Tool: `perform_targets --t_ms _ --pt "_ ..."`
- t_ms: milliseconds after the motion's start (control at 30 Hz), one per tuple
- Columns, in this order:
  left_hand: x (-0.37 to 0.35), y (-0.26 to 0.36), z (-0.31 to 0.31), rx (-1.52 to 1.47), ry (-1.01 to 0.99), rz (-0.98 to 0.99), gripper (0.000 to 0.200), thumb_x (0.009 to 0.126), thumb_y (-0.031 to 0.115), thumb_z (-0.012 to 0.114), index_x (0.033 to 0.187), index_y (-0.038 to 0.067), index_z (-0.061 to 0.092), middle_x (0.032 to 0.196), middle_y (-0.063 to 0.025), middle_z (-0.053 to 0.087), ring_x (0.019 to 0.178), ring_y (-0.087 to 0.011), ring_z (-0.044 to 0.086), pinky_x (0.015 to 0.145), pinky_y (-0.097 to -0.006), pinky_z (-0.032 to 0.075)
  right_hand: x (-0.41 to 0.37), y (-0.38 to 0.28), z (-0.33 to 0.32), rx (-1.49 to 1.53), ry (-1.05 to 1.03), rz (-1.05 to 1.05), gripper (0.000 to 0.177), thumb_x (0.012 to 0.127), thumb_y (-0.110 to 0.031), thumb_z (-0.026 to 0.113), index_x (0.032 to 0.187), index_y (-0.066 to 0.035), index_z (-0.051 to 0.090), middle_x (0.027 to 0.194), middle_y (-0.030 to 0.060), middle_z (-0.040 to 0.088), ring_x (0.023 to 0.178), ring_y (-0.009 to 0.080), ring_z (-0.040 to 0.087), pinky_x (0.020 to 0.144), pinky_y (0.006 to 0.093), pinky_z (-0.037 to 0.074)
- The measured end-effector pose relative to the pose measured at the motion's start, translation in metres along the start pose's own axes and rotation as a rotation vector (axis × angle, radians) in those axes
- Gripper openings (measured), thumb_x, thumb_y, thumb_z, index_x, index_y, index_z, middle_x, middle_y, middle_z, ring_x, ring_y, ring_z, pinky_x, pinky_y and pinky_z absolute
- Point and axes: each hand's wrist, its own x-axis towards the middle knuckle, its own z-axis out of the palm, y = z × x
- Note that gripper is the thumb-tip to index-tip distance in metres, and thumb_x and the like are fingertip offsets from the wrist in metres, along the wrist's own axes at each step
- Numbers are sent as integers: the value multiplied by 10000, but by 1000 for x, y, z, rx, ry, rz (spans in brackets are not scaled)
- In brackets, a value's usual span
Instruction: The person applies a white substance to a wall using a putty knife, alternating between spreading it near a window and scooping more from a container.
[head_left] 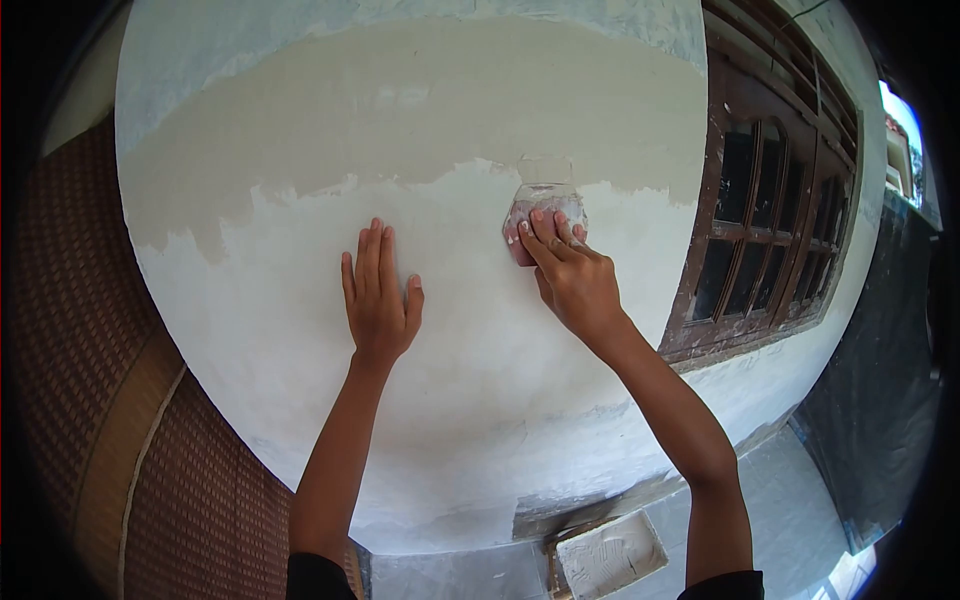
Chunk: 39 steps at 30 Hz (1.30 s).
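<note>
My left hand (376, 295) lies flat against the white lower part of the wall (450, 300), fingers stretched upward and holding nothing. To its right, my right hand (565, 255) presses a reddish, plaster-smeared scraper (522, 215) against the wall, with the fingers spread over its face. The scraper's upper edge touches the border between the white surface and a damp-looking grey-beige band of plaster (400, 110). A short rectangular mark shows just above the tool.
A brown wooden window (740, 230) with bars is on the right. Below, a tray of white plaster (610, 555) stands on the grey tiled floor (450, 575). Woven brown panels (80, 240) line the left side; a dark sheet (865, 380) hangs at the far right.
</note>
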Motion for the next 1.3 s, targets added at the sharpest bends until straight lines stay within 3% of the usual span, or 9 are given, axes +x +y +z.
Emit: perform_targets --t_ms 300,433,500,567,667,900,1200,1267,1300 --pt "0 0 0 -27 2 4 649 937 153 502 1534 -13 310 1611 -152 303 1506 -320 258 1216 -543 153 1 -3 -65 205 -14 -24 362 837 33 642 1185 -59 680 1109 121 738 964 341 729 859 409 606" --pt "-2 0 1 -2 9 7 653 934 147 506 1535 -11 308 1614 -146 299 1506 -319 257 1217 -539 158 13 4 -67 589 87 426 304 919 14 598 1221 -6 634 1008 182 739 877 268 749 784 341 588" --pt "-2 0 2 11 13 14 653 934 148 506 1535 -12 308 1614 -145 299 1506 -316 258 1217 -537 159 27 7 -59 889 280 635 293 972 -29 578 1258 32 596 1006 150 728 911 167 711 795 296 559" --pt "-2 0 1 18 7 12 652 935 155 505 1534 -12 309 1613 -145 301 1506 -311 260 1218 -534 162 33 20 -59 966 185 657 300 980 -19 567 1276 17 598 1026 124 716 905 133 679 812 274 546" --pt "-2 1 1 29 5 11 650 936 159 504 1533 -14 313 1610 -147 309 1504 -311 266 1217 -532 167 36 30 -40 902 261 542 295 980 -37 604 1274 -6 620 1010 104 714 893 125 662 815 261 541" --pt "1 4 2 52 19 23 644 935 164 506 1526 -19 330 1605 -150 320 1501 -309 278 1214 -531 180 38 27 -29 881 218 576 264 944 -80 698 1202 -28 673 1047 113 720 925 121 666 834 266 543" --pt "-2 0 1 48 23 23 654 922 158 516 1526 -16 334 1605 -148 323 1503 -303 275 1216 -529 175 41 34 -17 591 366 426 454 926 -71 699 1357 -66 556 1010 160 730 932 190 715 830 306 559" --pt "-2 -2 1 48 24 27 663 918 156 516 1531 -13 325 1608 -144 318 1506 -300 268 1220 -522 165 38 34 -32 642 227 702 534 923 -87 704 1416 -70 497 1002 173 728 887 183 719 802 314 573" --pt "-1 1 2 50 22 29 663 918 156 516 1531 -13 325 1608 -144 318 1506 -300 268 1220 -522 165 32 42 -35 644 228 704 534 923 -87 704 1416 -70 497 1002 173 728 887 183 719 802 314 573"
